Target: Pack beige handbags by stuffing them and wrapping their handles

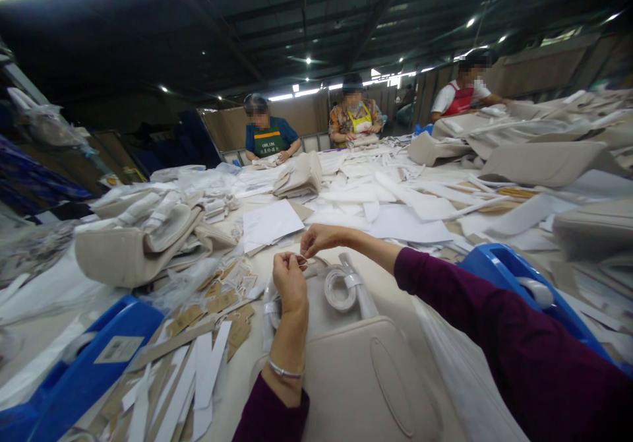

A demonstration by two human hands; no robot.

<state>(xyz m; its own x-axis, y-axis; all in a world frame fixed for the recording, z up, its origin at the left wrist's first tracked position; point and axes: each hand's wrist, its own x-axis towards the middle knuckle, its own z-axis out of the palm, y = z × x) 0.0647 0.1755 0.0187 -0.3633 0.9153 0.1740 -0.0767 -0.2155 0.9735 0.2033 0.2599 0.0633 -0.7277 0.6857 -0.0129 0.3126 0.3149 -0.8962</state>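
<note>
A beige handbag (353, 376) lies in front of me, its flap towards me with an oval outline on it. My left hand (290, 282) is closed in a pinch over the bag's far left part. My right hand (320, 237) meets it there with fingertips pinched together. Between the fingertips is something thin and small that I cannot make out. Just right of the hands, a coiled strap (340, 289) in pale wrapping rests on the bag, beside a wrapped upright piece (363, 290).
Blue tape dispensers stand at left (93, 363) and right (524, 284). Brown tags (222, 302) and paper strips (198, 369) lie left of the bag. More beige bags are piled at left (119, 251) and right (544, 161). Several people work across the table.
</note>
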